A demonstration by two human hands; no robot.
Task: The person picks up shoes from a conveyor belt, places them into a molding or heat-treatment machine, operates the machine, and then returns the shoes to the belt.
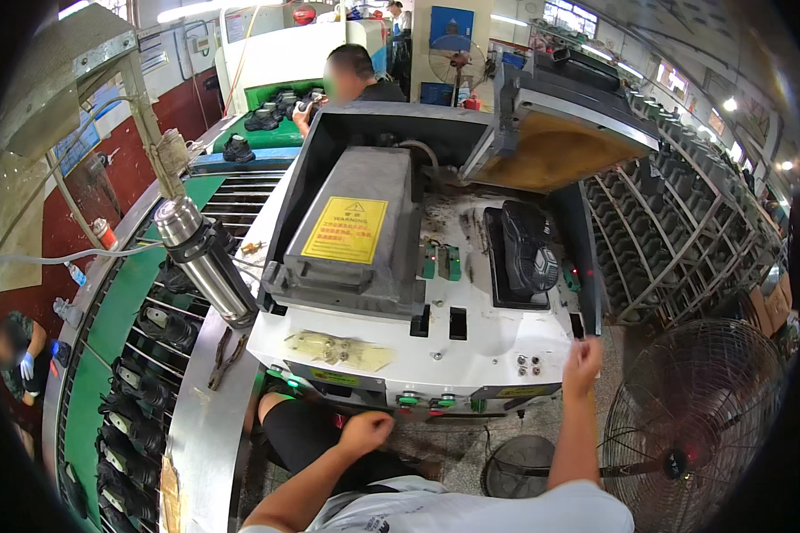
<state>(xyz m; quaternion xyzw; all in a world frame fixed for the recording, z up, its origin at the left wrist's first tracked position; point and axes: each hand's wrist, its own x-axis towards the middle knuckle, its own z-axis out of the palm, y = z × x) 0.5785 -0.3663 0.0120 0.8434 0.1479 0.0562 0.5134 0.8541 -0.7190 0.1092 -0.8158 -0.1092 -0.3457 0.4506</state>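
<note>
My left hand (366, 433) hangs over my thigh, just below the front panel of a white and grey press machine (498, 351). Its fingers are curled in, with nothing visible in them. Raised at the machine's front right corner, my right hand (583, 362) is also closed, and no object shows in it. Beyond it, a black shoe (529, 249) rests sole up on the machine's right station, under a tilted-up lid (551, 147) with a tan underside. The left station's grey cover (351, 222), bearing a yellow warning label, is down. Green lit buttons (407, 400) line the front.
A conveyor (107, 329) with several black shoes (138, 382) runs along my left. On its metal ledge stand a steel flask (204, 262) and pliers (228, 360). A floor fan (684, 444) and shoe racks (676, 222) are at right. A co-worker (364, 75) works behind the machine.
</note>
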